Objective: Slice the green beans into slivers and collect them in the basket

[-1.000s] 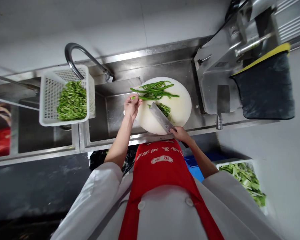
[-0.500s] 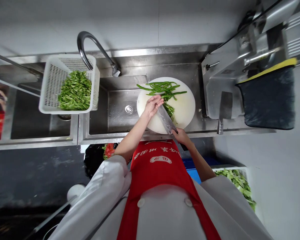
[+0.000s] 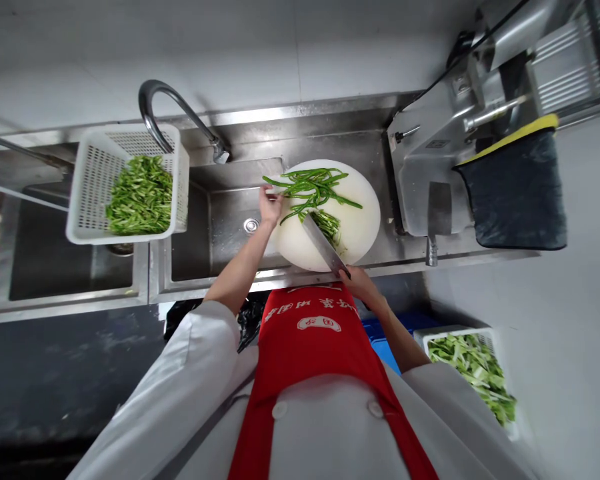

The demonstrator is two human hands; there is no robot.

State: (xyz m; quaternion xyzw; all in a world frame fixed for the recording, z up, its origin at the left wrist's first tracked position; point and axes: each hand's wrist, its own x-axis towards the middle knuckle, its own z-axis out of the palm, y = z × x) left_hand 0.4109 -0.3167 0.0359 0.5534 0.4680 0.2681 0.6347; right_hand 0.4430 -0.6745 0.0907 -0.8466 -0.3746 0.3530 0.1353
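Note:
A round white cutting board [image 3: 360, 230] lies on the steel counter beside the sink. Long green stalks [image 3: 316, 187] lie across its far half, and a small heap of cut green pieces [image 3: 327, 227] sits mid-board. My left hand [image 3: 270, 205] is at the board's left edge with its fingers closed on the ends of the stalks. My right hand [image 3: 361, 283] grips the handle of a cleaver [image 3: 323, 243] whose blade lies flat-angled over the board next to the cut pieces.
A white plastic basket [image 3: 87, 200] of chopped greens rests over the left sink basin. A faucet [image 3: 180, 113] arches over the middle sink [image 3: 215, 227]. A steel machine [image 3: 445, 153] and dark bag stand right. A second basket of greens [image 3: 475, 367] sits low right.
My left hand has moved from mid-board back to the left ends of the stalks. The cleaver stays over the board near the cut pieces.

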